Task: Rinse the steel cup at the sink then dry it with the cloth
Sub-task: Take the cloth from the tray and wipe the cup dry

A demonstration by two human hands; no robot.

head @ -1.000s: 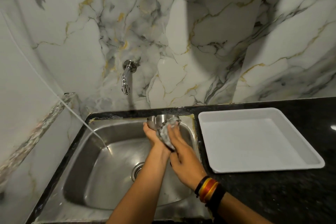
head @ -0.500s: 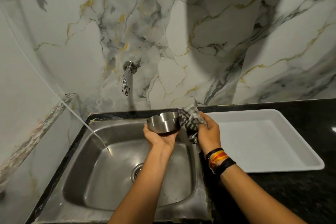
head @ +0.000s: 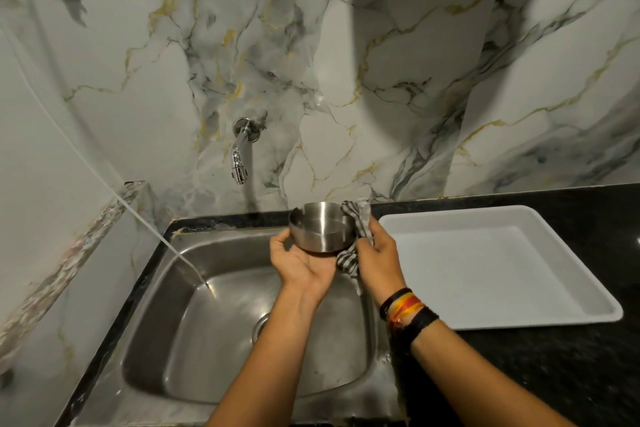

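Since a second ago the right hand (head: 375, 253) has pulled the cloth (head: 353, 239) out of the cup's mouth and over to its right side, and since half a second ago little has changed beyond the cup sitting a touch higher in view. That right hand is closed around the bunched striped cloth, pressing it against the right wall of the steel cup (head: 320, 227), with a loose tail of cloth hanging below the fist. The left hand (head: 299, 260) cradles the cup from underneath, palm up, fingers curled around its lower left side, so the cup is held tilted above the back edge of the sink (head: 194, 305), mouth facing up and away. No water comes from the tap (head: 240, 156) on the wall behind; only a thin stream from a hose (head: 104, 180) on the left falls into the basin. Rinsing looks finished, and drying is well underway: the inside appears to have been wiped, and the outside is now being rubbed. What seems left is finishing the outer wall and base. A white tray (head: 491, 267) lies just right of the sink on the dark table (head: 554, 374).
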